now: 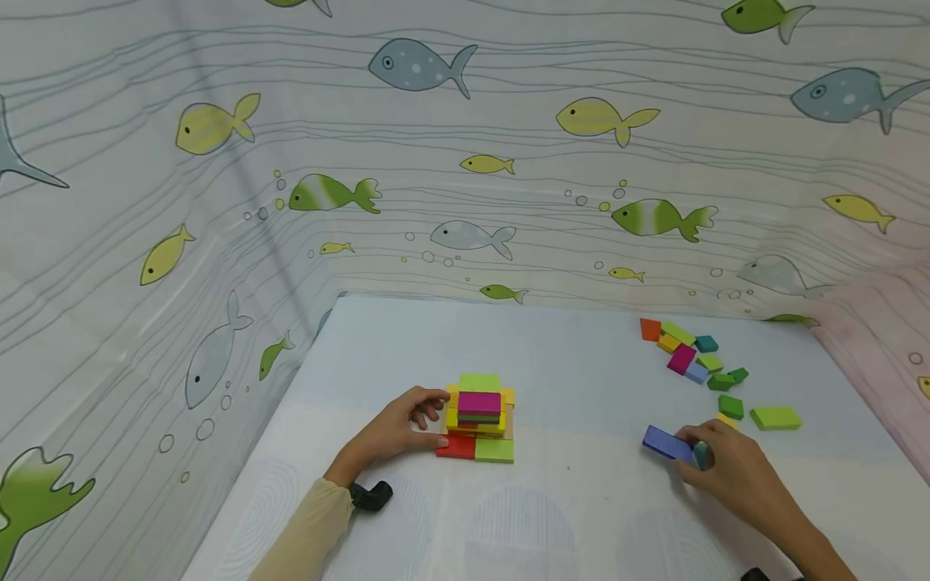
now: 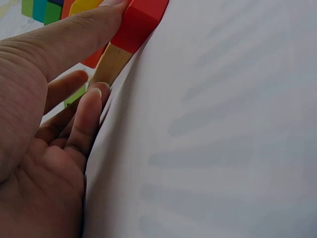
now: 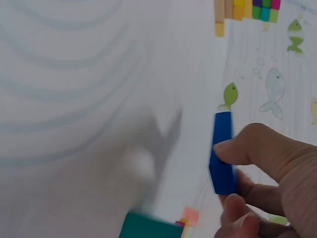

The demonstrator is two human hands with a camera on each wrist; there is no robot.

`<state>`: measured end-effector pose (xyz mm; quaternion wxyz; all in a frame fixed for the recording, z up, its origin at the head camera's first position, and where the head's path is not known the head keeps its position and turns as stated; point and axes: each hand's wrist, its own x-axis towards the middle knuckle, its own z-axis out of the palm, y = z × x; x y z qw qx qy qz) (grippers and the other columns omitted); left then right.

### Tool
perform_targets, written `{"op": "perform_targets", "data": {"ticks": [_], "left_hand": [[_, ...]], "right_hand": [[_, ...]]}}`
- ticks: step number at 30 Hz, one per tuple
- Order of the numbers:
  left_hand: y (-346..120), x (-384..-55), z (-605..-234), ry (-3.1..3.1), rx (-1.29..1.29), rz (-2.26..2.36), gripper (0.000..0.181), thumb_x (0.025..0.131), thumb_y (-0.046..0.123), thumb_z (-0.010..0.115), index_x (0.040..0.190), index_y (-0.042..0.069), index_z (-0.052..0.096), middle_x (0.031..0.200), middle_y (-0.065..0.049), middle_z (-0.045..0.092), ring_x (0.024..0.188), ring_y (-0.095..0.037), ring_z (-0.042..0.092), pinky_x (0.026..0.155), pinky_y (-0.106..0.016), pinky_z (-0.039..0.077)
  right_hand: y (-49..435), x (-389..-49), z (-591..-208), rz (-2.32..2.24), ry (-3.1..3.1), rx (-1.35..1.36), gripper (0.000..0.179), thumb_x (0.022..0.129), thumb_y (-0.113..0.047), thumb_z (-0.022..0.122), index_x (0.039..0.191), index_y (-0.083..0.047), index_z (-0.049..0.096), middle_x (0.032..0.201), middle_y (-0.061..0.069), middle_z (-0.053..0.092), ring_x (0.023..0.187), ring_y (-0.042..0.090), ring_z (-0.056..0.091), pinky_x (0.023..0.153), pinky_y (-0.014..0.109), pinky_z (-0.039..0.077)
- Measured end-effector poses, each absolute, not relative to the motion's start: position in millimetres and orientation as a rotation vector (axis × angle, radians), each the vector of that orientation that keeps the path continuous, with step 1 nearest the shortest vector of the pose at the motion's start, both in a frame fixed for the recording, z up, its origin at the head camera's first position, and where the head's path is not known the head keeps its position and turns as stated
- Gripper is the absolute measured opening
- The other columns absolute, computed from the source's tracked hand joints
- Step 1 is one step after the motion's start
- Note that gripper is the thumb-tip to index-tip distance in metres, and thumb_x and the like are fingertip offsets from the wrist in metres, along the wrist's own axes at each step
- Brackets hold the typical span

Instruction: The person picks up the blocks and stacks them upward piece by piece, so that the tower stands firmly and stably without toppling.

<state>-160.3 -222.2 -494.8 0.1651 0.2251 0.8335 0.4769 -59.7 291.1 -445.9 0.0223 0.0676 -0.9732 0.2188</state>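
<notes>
A small stack of coloured blocks stands at the middle of the table, with a magenta block [image 1: 479, 403] high on it and a red block [image 1: 456, 446] and a light green block [image 1: 495, 450] along its front. At its left side is my left hand [image 1: 395, 424], thumb touching the red block and index finger beside the yellow blocks farther back. The other fingers bend loosely. My right hand [image 1: 734, 468] pinches a blue block [image 3: 223, 153] between thumb and fingers, above the table on the right. A teal block [image 3: 148, 228] is close to that hand; whether the hand touches it is unclear.
Loose blocks lie at the back right, among them an orange block [image 1: 650, 329], a magenta block [image 1: 681, 359] and several green ones. A light green block [image 1: 775, 418] lies right of my right hand. Fish-patterned cloth walls [image 1: 538, 266] stand behind and at the sides of the table.
</notes>
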Motion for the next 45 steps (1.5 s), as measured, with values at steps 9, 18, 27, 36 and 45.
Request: {"op": "perform_targets", "data": {"ticks": [9,18,27,36,45], "left_hand": [[-221,-160,-497,2.41,0.621,1.358,0.069,0.083,0.02,0.089,0.143,0.019,0.055,0.125,-0.005,0.058,0.098,-0.023,0.056,0.086,-0.031,0.049],[-221,-160,-496,2.4,0.641,1.367,0.07,0.083,0.02,0.089,0.144,0.017,0.055,0.125,-0.005,0.057,0.099,-0.025,0.057,0.086,-0.032,0.049],[-222,-161,-495,2.375,0.65,1.358,0.07,0.083,0.03,0.089,0.144,0.023,0.055,0.125,-0.001,0.057,0.098,-0.021,0.057,0.086,-0.03,0.05],[-221,-161,-494,2.386,0.654,1.352,0.07,0.083,0.032,0.089,0.143,0.023,0.056,0.124,0.0,0.057,0.097,-0.021,0.058,0.085,-0.029,0.05],[-222,-161,-496,2.375,0.653,1.378,0.069,0.082,0.028,0.09,0.142,0.024,0.056,0.124,-0.001,0.058,0.098,-0.021,0.057,0.085,-0.032,0.05]], "right_hand": [[253,-89,-428,0.784,-2.811,0.388,0.038,0.076,-0.012,0.092,0.11,-0.01,0.076,0.095,0.001,0.067,0.069,0.011,0.051,0.051,0.022,0.042],[198,-122,-410,0.91,-2.728,0.555,0.037,0.08,-0.014,0.091,0.114,-0.011,0.078,0.104,0.003,0.071,0.071,0.011,0.054,0.053,0.023,0.045],[148,-145,-388,0.989,-2.699,0.649,0.038,0.082,-0.018,0.089,0.117,-0.011,0.077,0.109,0.003,0.071,0.072,0.013,0.055,0.055,0.025,0.047],[108,-153,-385,0.998,-2.712,0.788,0.036,0.084,-0.018,0.087,0.118,-0.011,0.077,0.109,0.001,0.071,0.072,0.013,0.054,0.055,0.024,0.046],[87,-157,-396,0.958,-2.734,0.872,0.035,0.086,-0.023,0.087,0.118,-0.013,0.077,0.107,-0.002,0.07,0.071,0.011,0.052,0.057,0.023,0.046]]}}
